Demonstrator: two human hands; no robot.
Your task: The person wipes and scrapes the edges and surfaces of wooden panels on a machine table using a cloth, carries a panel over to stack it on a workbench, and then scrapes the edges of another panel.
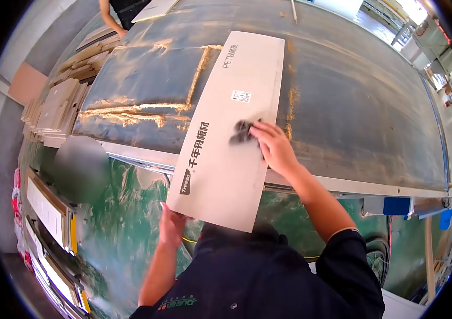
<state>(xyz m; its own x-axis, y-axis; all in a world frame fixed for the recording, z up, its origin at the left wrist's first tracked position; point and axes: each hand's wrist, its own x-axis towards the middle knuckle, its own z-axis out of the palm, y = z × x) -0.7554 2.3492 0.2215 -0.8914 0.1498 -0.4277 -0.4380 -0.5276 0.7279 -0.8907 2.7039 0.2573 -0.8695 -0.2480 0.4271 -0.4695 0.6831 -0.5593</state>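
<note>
A long pale board [218, 154] with printed lettering and a small white label [241, 96] lies across the edge of a dark table, its near end jutting out toward my body. At its lower left corner my left hand [172, 226] grips the edge, with some fingers hidden beneath. My right hand [274, 142] holds a dark, crumpled cloth [242, 132], blurred by motion, against the board's face right of the large lettering.
Sawdust lines the dark table [364, 117]. Stacked boards [58, 109] stand at the left, and more panels [45, 207] lean below them. Another person's arm [110, 18] shows at the top left beside a pale panel [154, 9]. The floor [125, 228] is green.
</note>
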